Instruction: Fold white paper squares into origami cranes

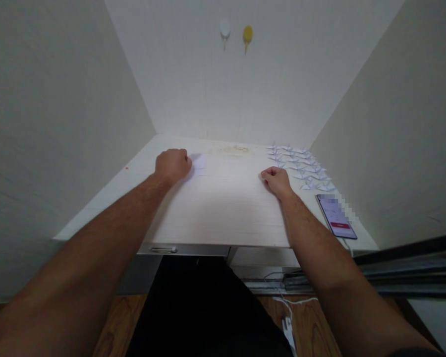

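Observation:
My left hand [173, 165] is closed in a fist at the back left of the white desk [223, 218]. It covers the left part of some white paper [198, 164] that lies flat there. Whether its fingers grip the paper is hidden. On the right, my right hand [277, 181] rests on the desk with thumb and fingers curled together, and I see nothing between them. Beyond it and to its right stand several folded white paper cranes [301, 163] in rows.
A phone [336, 215] with a lit screen lies at the desk's right edge, a cable [348, 245] running off it. White panels enclose three sides. Two hooks, one white [225, 29] and one yellow [247, 33], are on the back panel. A drawer handle [163, 250] shows below.

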Demonstrator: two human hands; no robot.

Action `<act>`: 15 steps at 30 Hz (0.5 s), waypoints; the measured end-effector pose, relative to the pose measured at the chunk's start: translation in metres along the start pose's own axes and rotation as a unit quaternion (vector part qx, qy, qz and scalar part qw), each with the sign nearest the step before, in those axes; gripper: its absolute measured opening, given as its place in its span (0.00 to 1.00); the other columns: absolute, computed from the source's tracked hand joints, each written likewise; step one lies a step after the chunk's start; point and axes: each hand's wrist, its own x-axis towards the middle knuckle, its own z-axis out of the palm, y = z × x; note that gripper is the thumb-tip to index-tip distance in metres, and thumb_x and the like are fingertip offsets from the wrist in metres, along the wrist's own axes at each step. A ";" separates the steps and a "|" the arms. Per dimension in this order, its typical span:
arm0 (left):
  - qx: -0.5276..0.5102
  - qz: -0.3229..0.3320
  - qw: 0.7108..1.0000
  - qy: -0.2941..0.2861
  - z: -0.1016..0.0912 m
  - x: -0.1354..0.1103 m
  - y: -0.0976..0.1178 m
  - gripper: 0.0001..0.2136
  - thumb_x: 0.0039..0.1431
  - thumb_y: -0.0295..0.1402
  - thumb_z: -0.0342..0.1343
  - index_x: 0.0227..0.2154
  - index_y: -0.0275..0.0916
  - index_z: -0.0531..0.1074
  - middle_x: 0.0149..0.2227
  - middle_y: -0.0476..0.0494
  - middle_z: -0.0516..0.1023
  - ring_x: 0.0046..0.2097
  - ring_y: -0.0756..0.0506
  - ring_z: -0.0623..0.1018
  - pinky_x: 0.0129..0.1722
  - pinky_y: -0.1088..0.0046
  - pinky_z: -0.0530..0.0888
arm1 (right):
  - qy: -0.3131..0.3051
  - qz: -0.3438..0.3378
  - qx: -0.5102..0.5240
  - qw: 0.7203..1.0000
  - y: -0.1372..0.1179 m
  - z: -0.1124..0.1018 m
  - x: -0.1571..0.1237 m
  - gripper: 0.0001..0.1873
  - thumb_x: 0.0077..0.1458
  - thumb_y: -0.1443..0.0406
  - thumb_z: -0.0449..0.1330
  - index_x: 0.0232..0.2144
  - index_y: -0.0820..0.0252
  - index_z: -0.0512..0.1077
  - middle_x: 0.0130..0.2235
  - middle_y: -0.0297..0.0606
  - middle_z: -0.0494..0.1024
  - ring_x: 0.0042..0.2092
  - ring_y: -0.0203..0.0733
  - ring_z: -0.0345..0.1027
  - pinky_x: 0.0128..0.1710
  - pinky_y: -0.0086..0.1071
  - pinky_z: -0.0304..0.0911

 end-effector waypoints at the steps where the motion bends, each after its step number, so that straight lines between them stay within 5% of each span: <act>1: -0.021 0.001 0.999 0.044 -0.004 -0.001 0.009 0.13 0.55 0.37 0.50 0.33 0.35 0.76 0.35 0.33 0.78 0.42 0.34 0.76 0.44 0.56 0.70 | 0.003 -0.005 -0.003 1.000 0.001 0.000 0.000 0.10 0.41 0.59 0.61 0.24 0.61 0.74 0.21 0.31 0.72 0.24 0.35 0.61 0.25 0.29 0.55; 6: -0.259 -0.041 0.954 0.148 -0.010 0.003 0.064 0.09 0.54 0.32 0.50 0.35 0.38 0.72 0.33 0.43 0.77 0.39 0.44 0.76 0.43 0.64 0.73 | 0.034 -0.054 -0.019 0.998 0.002 0.003 -0.002 0.11 0.46 0.58 0.59 0.23 0.60 0.73 0.22 0.31 0.71 0.26 0.35 0.63 0.28 0.29 0.58; 9: -0.449 -0.067 0.887 0.078 0.005 0.006 0.092 0.08 0.51 0.28 0.50 0.34 0.38 0.70 0.29 0.47 0.75 0.33 0.47 0.76 0.36 0.68 0.75 | 0.044 -0.043 0.032 0.998 -0.004 0.007 -0.005 0.16 0.49 0.53 0.59 0.22 0.60 0.70 0.23 0.32 0.72 0.25 0.33 0.63 0.28 0.28 0.59; 12: -0.578 -0.088 0.811 -0.022 0.028 0.002 0.107 0.06 0.48 0.27 0.52 0.31 0.37 0.68 0.28 0.45 0.75 0.30 0.48 0.77 0.33 0.67 0.77 | 0.026 0.022 0.170 0.985 -0.018 0.015 -0.005 0.19 0.48 0.49 0.60 0.36 0.57 0.71 0.34 0.35 0.77 0.29 0.34 0.68 0.26 0.26 0.61; 15: -0.614 -0.110 0.778 -0.078 0.048 -0.007 0.110 0.05 0.47 0.28 0.54 0.29 0.38 0.67 0.27 0.45 0.74 0.27 0.49 0.76 0.32 0.68 0.77 | -0.043 0.098 0.234 0.966 -0.036 0.025 0.001 0.24 0.46 0.47 0.61 0.40 0.55 0.69 0.40 0.37 0.77 0.34 0.37 0.71 0.27 0.28 0.65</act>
